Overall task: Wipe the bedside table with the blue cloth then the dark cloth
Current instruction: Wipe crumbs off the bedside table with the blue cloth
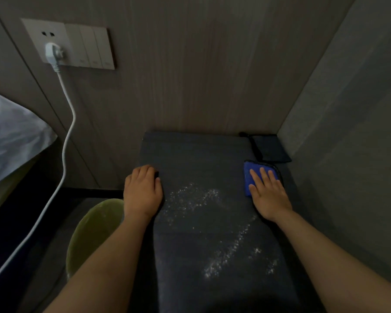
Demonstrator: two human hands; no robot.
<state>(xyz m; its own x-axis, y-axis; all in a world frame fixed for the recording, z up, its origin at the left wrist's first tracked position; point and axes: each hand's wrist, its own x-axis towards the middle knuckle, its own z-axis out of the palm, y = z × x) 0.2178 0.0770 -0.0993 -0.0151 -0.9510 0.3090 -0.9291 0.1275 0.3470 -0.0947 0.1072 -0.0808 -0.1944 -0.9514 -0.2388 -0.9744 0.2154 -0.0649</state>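
Note:
The bedside table (196, 154) has a dark top with white powdery specks (194, 199) scattered across its middle and front right. A folded blue cloth (248, 175) lies near the right edge, and my right hand (266, 193) presses flat on it with fingers spread. Behind it, in the back right corner, lies the folded dark cloth (271, 147). My left hand (142, 190) rests on the table's left edge, fingers curled over the rim, holding nothing else.
Walls close in behind and to the right of the table. A wall socket with a white plug (54, 53) and cable (63, 159) is at upper left. A bed with white bedding (11, 132) stands left. A green round stool (95, 231) sits beside the table.

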